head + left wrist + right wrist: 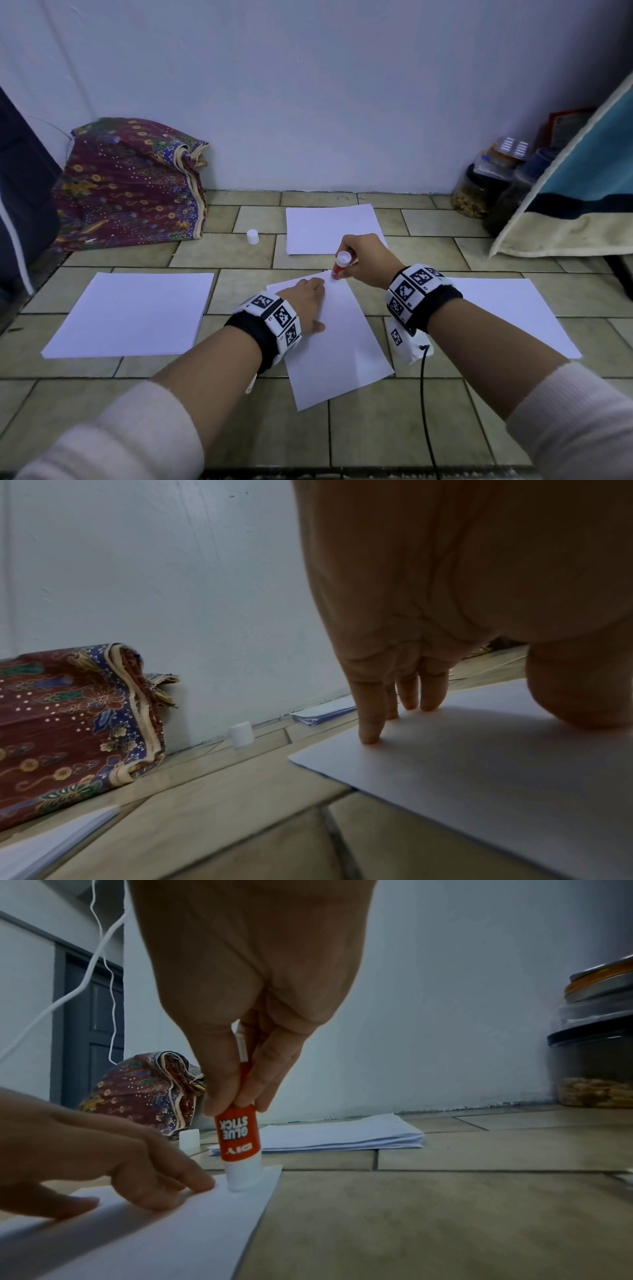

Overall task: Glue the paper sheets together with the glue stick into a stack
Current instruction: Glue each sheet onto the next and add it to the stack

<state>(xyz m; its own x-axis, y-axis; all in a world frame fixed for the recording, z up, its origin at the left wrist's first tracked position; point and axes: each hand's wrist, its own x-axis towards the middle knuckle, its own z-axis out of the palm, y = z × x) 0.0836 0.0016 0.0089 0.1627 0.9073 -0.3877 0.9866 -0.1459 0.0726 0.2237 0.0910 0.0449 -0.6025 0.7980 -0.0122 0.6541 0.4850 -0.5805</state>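
We hold the glue stick (240, 1146) upside down in our right hand (364, 258), thumb and fingers (270, 1074) pinching the red barrel near its upper end, so the tube hangs below the grip with its white tip touching the far corner of the paper sheet (339, 346). That sheet lies at a slant on the tiled floor (239, 281), directly in front of us.

Our left hand (303, 298) lies on the same sheet, fingers (371, 723) straight and close together, tips pressing the paper down just beside the glue tip; the thumb rests on the sheet too. It grips nothing.

More paper lies around: a pile (132, 311) to the left, a stack (330, 228) beyond the hands towards the wall, and another sheet (513, 308) to the right, partly behind our right wrist. The white cap (252, 236) stands on the floor left of the far stack, well apart from the stick. A patterned cloth bundle (130, 185) sits against the wall at the left.
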